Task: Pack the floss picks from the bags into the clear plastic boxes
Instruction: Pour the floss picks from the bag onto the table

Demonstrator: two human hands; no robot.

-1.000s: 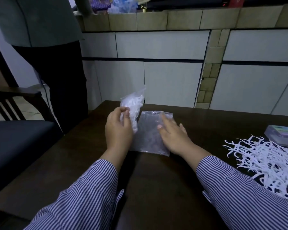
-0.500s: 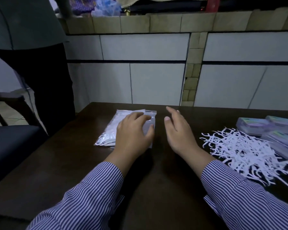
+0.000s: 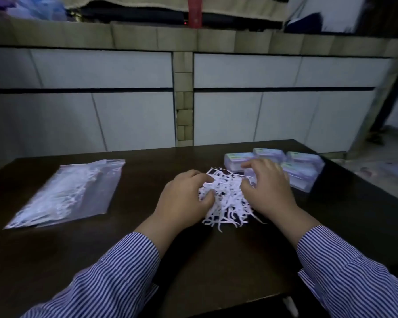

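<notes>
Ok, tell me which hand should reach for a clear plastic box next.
Right hand: its fingers already lie beside the clear plastic boxes; the left hand sits across the white floss pick pile.

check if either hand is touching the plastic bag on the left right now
No: the plastic bag lies alone on the table's left side, while the left hand and right hand are at the floss pick pile.
</notes>
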